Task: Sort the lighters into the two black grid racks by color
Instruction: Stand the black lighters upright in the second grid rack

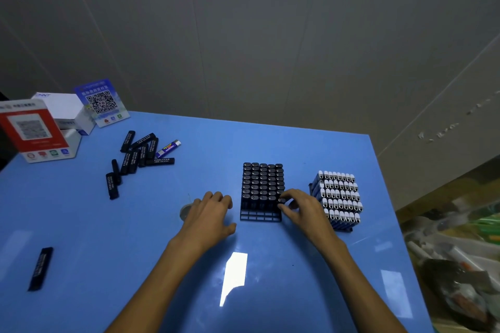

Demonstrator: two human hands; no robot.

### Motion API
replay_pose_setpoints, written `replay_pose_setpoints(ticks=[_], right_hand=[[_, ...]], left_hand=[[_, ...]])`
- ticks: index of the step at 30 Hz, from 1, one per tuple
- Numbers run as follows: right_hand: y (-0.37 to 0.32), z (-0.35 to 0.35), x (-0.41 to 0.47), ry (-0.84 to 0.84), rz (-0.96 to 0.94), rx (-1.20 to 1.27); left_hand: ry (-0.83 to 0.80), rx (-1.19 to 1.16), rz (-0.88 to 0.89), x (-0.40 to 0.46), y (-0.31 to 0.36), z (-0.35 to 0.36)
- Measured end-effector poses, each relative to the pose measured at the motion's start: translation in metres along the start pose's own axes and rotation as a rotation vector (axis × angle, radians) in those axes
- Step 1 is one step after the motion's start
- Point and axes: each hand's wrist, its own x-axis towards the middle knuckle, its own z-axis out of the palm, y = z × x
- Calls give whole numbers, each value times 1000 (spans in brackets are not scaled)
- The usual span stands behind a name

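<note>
Right hand (303, 208) fingers (284, 196) pinching black lighter (281, 200), rack's (260, 217) near-right corner

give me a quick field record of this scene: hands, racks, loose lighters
right hand: pinches a black lighter at the near right of the black rack
left hand: open, resting on the blue table
black rack: nearly full, nearest row empty
blue lighter rack: full
loose pile: black lighters, one blue lighter
stray black lighter: near left
</note>
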Motion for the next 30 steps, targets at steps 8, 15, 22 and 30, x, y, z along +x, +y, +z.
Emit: replay_pose_setpoints(ticks=[8,15,22,30], right_hand=[[-7,0,0,82,3,-107],[-10,-10,-7,105,141,-109],[-33,-15,-8,39,-60,-196],[-81,15,-11,-114,-171,-231]], left_hand=[[14,37,3,1,8,-4],[36,47,-24,-6,11,-7],[90,47,-109,-32,7,-13],[115,24,-234,-80,-31,-13]])
